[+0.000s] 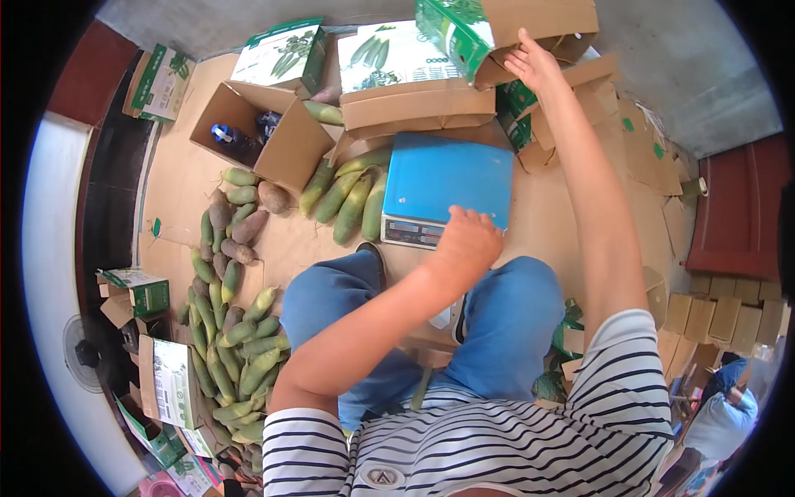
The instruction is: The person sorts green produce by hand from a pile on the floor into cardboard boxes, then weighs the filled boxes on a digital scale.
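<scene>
My left hand point(472, 248) hovers at the front right of a digital scale point(450, 178) with a blue top. Its fingers are curled, and what they hold, if anything, is hidden. My right hand point(534, 65) reaches far forward, fingers apart, against the brown side of a green and white printed carton point(474, 33). That carton lies tilted at the top, beside another white carton point(393, 62) with pictures of green radishes. Several long green radishes point(352, 195) lie just left of the scale.
A heap of green radishes point(240, 356) stretches along my left side. An open cardboard box point(290, 137) holds dark bottles. Loose cartons point(170, 377) stand at the left, brown blocks point(725, 319) at the right. A person point(725, 418) is at the lower right.
</scene>
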`<state>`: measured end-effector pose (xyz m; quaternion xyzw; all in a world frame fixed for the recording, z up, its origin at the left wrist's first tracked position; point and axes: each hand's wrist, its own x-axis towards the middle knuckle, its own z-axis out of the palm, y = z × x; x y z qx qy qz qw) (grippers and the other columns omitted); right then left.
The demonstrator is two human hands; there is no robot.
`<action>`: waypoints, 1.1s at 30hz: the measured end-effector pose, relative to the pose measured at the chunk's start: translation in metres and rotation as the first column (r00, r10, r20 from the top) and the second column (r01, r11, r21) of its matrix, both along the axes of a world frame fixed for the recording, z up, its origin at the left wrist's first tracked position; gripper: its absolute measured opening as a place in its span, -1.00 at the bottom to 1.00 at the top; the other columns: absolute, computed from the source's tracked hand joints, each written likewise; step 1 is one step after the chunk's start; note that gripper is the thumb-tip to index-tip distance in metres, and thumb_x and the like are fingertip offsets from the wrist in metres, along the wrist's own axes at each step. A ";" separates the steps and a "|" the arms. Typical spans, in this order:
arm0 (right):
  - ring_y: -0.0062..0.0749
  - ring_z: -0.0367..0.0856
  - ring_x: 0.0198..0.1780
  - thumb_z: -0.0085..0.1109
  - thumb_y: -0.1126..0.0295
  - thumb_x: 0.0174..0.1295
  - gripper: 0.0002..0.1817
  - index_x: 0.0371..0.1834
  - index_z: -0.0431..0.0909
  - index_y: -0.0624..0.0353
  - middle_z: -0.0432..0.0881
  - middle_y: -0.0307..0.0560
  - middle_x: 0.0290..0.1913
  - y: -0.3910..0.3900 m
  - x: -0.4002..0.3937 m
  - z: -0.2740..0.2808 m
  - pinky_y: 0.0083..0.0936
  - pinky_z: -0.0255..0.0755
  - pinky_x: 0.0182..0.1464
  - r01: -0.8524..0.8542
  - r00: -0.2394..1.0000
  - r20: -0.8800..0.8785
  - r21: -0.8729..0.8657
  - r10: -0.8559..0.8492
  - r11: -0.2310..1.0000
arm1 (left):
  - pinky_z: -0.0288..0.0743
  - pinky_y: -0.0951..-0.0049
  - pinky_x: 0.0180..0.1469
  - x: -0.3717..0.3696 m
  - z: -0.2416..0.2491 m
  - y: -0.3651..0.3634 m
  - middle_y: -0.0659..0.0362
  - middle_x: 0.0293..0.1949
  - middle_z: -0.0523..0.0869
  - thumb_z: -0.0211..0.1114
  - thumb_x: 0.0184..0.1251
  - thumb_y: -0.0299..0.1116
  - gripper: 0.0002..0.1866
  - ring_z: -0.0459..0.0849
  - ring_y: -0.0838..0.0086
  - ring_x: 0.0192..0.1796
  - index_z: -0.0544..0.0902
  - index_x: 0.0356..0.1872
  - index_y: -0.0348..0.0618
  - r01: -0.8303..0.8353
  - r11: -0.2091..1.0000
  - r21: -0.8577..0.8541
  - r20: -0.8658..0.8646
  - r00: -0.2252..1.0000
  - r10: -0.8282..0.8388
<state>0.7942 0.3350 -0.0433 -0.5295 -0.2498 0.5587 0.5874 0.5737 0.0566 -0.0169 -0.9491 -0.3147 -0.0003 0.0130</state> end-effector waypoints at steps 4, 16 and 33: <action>-0.17 0.51 0.05 0.27 0.22 0.18 -0.51 0.10 0.37 0.19 0.51 -0.02 0.02 0.041 -0.018 -0.011 -0.14 0.38 0.16 0.106 0.977 -0.178 -0.093 -0.121 0.990 | 0.35 0.33 -0.27 -0.001 -0.001 -0.001 0.17 -0.42 0.57 0.23 -0.03 -0.43 -0.88 0.58 0.33 -0.30 0.59 -0.40 -0.10 -0.008 1.000 -0.029 0.019 1.000 0.009; -0.46 0.57 -0.01 0.19 0.25 0.22 -0.54 0.14 0.38 0.19 0.57 -0.15 0.01 -0.207 0.030 0.002 -0.42 0.51 -0.03 -0.225 0.970 -0.087 0.052 0.229 0.973 | 0.42 0.32 -0.22 0.004 0.002 -0.011 0.15 -0.40 0.60 0.24 -0.06 -0.42 -0.87 0.62 0.32 -0.27 0.59 -0.41 -0.11 0.040 0.998 -0.038 0.099 0.994 -0.036; -0.09 0.51 -0.10 0.15 0.31 0.17 -0.73 -0.12 0.53 0.20 0.57 -0.03 -0.22 -0.266 -0.006 0.035 -0.30 0.40 -0.06 -0.813 -0.023 0.981 -0.130 0.192 0.567 | 0.46 0.26 -0.18 0.006 -0.006 -0.027 0.11 -0.36 0.63 0.19 0.10 -0.40 -0.87 0.64 0.28 -0.24 0.61 -0.33 -0.14 0.118 0.990 -0.081 -0.039 0.992 -0.122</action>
